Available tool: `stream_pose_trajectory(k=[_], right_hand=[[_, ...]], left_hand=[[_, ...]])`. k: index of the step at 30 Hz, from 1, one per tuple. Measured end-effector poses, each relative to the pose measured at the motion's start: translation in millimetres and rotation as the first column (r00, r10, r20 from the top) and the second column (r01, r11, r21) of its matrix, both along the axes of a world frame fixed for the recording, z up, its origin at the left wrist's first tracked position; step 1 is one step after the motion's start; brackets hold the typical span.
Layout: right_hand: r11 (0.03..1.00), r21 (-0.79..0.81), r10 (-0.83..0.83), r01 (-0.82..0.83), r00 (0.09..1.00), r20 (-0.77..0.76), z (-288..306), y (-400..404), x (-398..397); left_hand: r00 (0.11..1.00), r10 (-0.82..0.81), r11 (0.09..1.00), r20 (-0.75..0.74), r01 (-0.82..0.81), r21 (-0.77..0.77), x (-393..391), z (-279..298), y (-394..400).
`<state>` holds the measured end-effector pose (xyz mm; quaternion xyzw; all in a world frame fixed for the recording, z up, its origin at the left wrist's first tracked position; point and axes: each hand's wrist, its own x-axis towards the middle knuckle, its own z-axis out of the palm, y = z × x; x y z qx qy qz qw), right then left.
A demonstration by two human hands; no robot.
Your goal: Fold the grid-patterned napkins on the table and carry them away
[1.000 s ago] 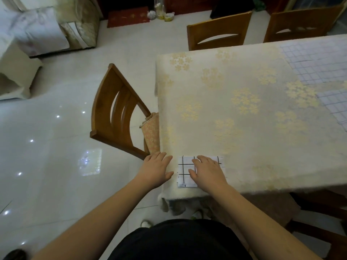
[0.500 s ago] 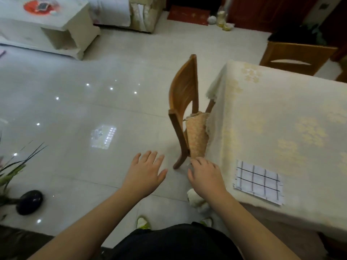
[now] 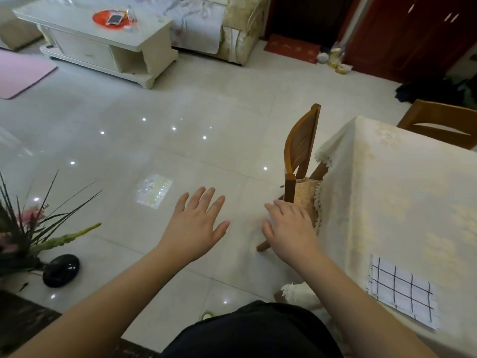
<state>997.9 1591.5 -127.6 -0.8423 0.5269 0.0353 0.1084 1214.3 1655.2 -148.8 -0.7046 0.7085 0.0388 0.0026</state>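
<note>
folded grid napkin (image 3: 403, 293) lies flat near the worktop (image 3: 402, 202) edge, untouched. left hand (image 3: 197, 226) and right hand (image 3: 290, 232) hang over the floor (image 3: 129, 140) beside it, fingers spread, holding nothing. risk: the napkin may be left behind, both hands being off it and the view turned aside; a one-handed grab could spill the folds. around: a wooden chair (image 3: 300, 161) tucked at the worktop's corner, a vase (image 3: 60, 270) of flowers on the left, a low white table (image 3: 103, 45) farther off.
</note>
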Motion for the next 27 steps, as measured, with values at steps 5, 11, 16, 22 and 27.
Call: stream_pose_trajectory(k=[5,11,16,22,27], right_hand=[[1.000,-0.016,-0.008,0.008,1.000,0.006,3,-29,12],[1.000,0.027,0.000,-0.001,0.999,0.041,-7,-95,30],[1.000,-0.024,0.017,-0.016,0.999,0.049,-14,-150,46],[1.000,0.005,-0.005,0.005,0.998,0.063,-6,-201,59],[0.999,0.031,-0.040,0.039,0.998,0.040,-9,-243,81]], left_hand=[[1.000,0.015,0.998,-0.025,-0.014,0.065,0,7,-45],[1.000,0.003,0.993,0.001,-0.003,0.119,8,11,-113],[0.999,0.013,0.991,0.049,-0.020,0.135,19,20,-171],[0.999,0.004,0.995,0.043,-0.008,0.101,29,25,-222],[1.000,-0.016,0.993,0.022,0.013,0.119,52,15,-266]])
